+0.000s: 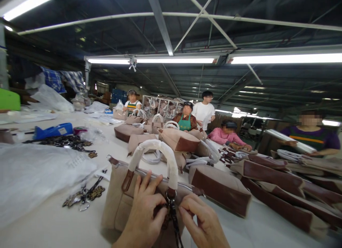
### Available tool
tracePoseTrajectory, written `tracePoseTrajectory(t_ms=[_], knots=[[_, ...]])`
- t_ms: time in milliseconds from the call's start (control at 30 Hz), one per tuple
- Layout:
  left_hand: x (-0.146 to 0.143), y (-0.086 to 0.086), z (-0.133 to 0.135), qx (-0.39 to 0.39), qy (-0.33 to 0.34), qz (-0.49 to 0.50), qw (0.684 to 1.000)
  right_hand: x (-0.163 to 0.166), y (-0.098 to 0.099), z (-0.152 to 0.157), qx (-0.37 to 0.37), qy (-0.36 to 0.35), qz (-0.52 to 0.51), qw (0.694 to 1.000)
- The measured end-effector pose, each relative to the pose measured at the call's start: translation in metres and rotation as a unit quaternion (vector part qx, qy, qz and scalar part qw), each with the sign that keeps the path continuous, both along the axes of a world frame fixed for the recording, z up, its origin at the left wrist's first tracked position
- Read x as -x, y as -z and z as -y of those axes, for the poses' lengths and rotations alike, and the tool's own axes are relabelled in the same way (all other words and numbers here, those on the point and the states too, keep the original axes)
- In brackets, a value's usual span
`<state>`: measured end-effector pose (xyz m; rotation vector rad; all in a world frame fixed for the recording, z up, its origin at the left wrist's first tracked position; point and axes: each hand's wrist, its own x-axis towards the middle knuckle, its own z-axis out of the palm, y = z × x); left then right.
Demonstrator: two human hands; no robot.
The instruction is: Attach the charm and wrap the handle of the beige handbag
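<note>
Left hand (145, 209): fingers pinched on the dark clasp (171, 205) at the handbag's handle ring.
Right hand (201, 219): fingertips closed on the same clasp from the right.
Handbag (120, 201): beige, upright on the white table (53, 226), directly under both hands.
Handle (157, 152): white-wrapped, arched above the bag.
Keychains (85, 196): loose on the table, left of the handbag.

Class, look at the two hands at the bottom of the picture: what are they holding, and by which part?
Both hands, left hand and right hand, pinch a dark strap clip at the metal ring below the beige handbag handle.
</note>
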<state>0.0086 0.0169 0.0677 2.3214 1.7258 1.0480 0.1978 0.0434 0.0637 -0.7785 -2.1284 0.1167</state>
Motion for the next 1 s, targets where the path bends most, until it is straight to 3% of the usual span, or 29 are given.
tracePoseTrajectory(t_ms=[267,400,600,767,900,1000], knots=[[0.002,0.004,0.001,-0.027,0.011,0.026,0.999,-0.001,0.011,-0.003,0.028,0.004,0.029,0.999],[0.002,0.014,0.0,-0.081,0.02,0.027,0.996,0.0,0.02,-0.005,0.034,0.013,0.035,0.999],[0.002,0.02,0.005,-0.225,0.064,0.037,0.971,0.002,0.025,-0.009,-0.021,0.011,0.016,1.0],[0.003,0.024,0.005,-0.237,0.06,-0.014,0.97,0.005,0.024,-0.009,-0.037,0.016,0.01,0.999],[0.01,0.015,0.007,-0.224,0.083,-0.036,0.97,0.006,0.018,-0.007,-0.053,0.005,-0.018,0.998],[0.017,0.001,0.012,-0.287,0.066,-0.051,0.954,0.006,0.011,-0.005,-0.071,0.012,-0.042,0.997]])
